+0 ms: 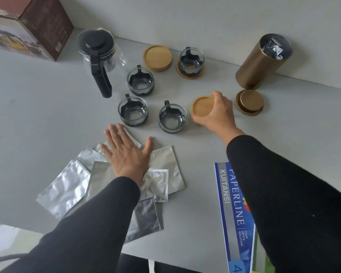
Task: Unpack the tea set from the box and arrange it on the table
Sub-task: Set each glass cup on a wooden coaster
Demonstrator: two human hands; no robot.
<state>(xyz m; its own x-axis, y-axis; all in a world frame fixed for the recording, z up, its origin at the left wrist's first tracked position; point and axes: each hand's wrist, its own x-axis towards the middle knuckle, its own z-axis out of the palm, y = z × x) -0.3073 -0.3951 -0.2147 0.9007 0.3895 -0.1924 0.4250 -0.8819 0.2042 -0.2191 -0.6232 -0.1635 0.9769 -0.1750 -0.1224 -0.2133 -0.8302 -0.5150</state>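
Your right hand (215, 113) grips a round wooden coaster (202, 106), fingers curled over its far edge and thumb under the near edge; whether it touches the table (37, 107) cannot be told. Your left hand (127, 154) lies flat, fingers spread and straight, pressing on a loose fan of silver foil sachets (67, 184) at the near left. Both sleeves are black.

Surface: pale grey matte tabletop, backed by a plain light wall (185, 16) along the far edge.

Tea set positions:
- Glass teapot (98, 54) with black lid and handle, far left of centre, handle pointing toward you.
- Three glass cups in black holders stand directly on the table: one (140, 80) just right of the teapot handle, two (132, 110) (172, 116) in the nearer row, the right one just beside the held coaster.
- Fourth cup (191, 60) sits on a coaster near the wall.
- Spare coaster (157, 57) lies just left of it, unoccupied.
- Brown printed box (28, 26) at the far left corner.

Other items: gold cylindrical tin (262, 62), open, foil bag inside, at far right; its lid (249, 102) lies upturned in front of it. Blue receipt book (232, 213) at the near edge, partly under your right sleeve.
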